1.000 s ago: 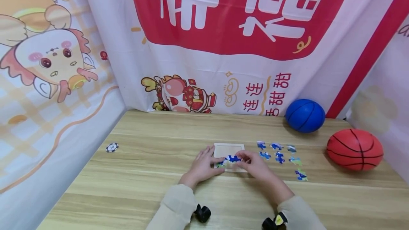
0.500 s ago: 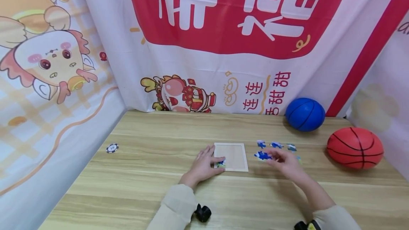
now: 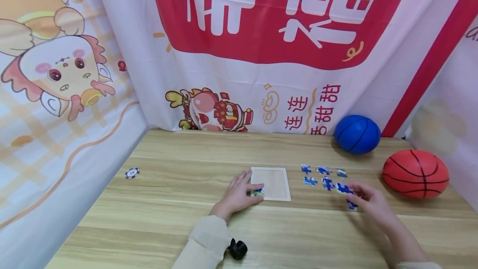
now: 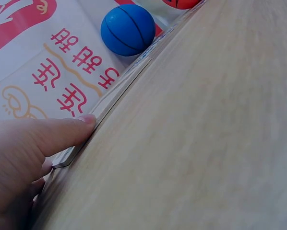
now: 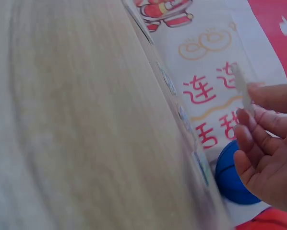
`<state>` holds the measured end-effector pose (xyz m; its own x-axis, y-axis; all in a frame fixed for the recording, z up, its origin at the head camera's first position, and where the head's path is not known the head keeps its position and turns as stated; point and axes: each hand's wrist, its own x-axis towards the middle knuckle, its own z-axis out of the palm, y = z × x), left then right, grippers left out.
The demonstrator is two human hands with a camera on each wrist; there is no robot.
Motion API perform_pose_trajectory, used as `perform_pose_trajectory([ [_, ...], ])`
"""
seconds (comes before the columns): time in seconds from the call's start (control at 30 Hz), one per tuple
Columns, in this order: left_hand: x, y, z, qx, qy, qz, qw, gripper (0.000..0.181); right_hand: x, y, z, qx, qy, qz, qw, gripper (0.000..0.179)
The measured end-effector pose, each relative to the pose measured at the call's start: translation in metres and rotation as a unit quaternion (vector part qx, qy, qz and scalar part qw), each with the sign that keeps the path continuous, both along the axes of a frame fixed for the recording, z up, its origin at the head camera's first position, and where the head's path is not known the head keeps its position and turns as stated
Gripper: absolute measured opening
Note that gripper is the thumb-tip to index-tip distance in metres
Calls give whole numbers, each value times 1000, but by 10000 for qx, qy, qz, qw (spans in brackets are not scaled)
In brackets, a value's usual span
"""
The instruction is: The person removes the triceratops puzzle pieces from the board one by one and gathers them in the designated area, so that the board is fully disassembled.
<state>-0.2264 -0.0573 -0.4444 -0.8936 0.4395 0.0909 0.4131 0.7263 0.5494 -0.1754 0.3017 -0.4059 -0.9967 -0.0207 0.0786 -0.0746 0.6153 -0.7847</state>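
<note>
My left hand [image 3: 236, 192] rests at the left side of a pale wooden puzzle tray [image 3: 288, 185], fingers along its edge. Its thumb [image 4: 69, 134] lies straight over the rim, beside a blue and green puzzle piece [image 3: 259, 192] in the lower left corner. To the right, my right hand [image 3: 369, 204] pinches another puzzle piece [image 3: 342, 188], mostly dark blue, between thumb and fingertips. The right wrist view shows that piece edge-on, raised off the table. Several loose pieces [image 3: 310, 181] lie beneath and left of this hand; the held piece and fingers partly hide some.
A blue ball [image 3: 357, 134] stands at the back right, with a red ball [image 3: 415, 174] nearer the right edge. One poker chip [image 3: 132, 173] lies far left on the wooden table [image 3: 179, 202]. Printed cloth [image 3: 224, 74] hangs behind the table.
My right hand has moved from over the tray to the right, carrying the blue puzzle piece across the loose pieces. My left hand has stayed on the tray.
</note>
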Motion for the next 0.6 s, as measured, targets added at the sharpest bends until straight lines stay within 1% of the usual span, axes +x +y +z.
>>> perform_pose_trajectory([
  [0.13,1,0,1,-9,-2,-5,10000,45,0,8,-9,-80,-141,-1,9999,40],
  [0.23,1,0,1,4,-10,10,10000,45,-1,11,-15,-21,-97,63,9999,39],
  [0.43,0,0,1,-8,-8,15,10000,45,0,10,-25,-199,-92,43,9998,39],
  [0.6,0,0,1,-10,-13,-4,10000,45,0,6,-29,103,139,155,9997,34],
])
